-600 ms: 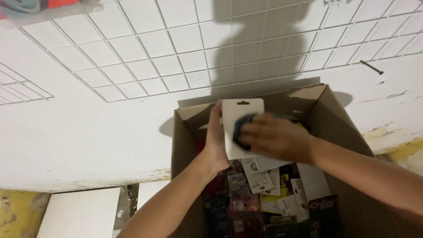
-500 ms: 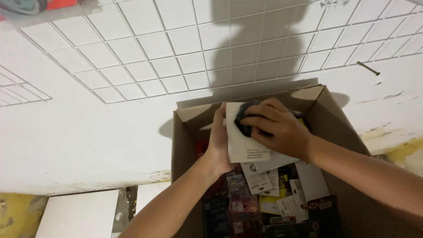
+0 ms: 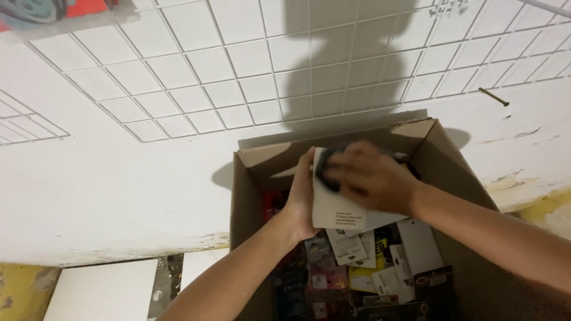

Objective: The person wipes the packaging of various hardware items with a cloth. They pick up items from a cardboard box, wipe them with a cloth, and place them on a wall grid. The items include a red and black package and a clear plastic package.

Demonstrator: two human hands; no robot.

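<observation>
An open brown cardboard box (image 3: pixel 250 196) stands against a white wall, filled with several small carded packages (image 3: pixel 357 267). Over its far end both my hands hold one white carded package (image 3: pixel 339 211) with a dark round item on its front. My left hand (image 3: pixel 302 199) grips the card's left edge. My right hand (image 3: pixel 372 178) lies across the front of the card and covers most of the dark item.
A white wire grid panel (image 3: pixel 238 77) hangs on the wall above the box, with a nail (image 3: pixel 493 97) sticking out at the right. White tiles (image 3: pixel 101 291) and a yellow patch of floor lie at the lower left of the box.
Both hands have lowered the white package toward the box. My right hand has slid further over the dark item on its front.
</observation>
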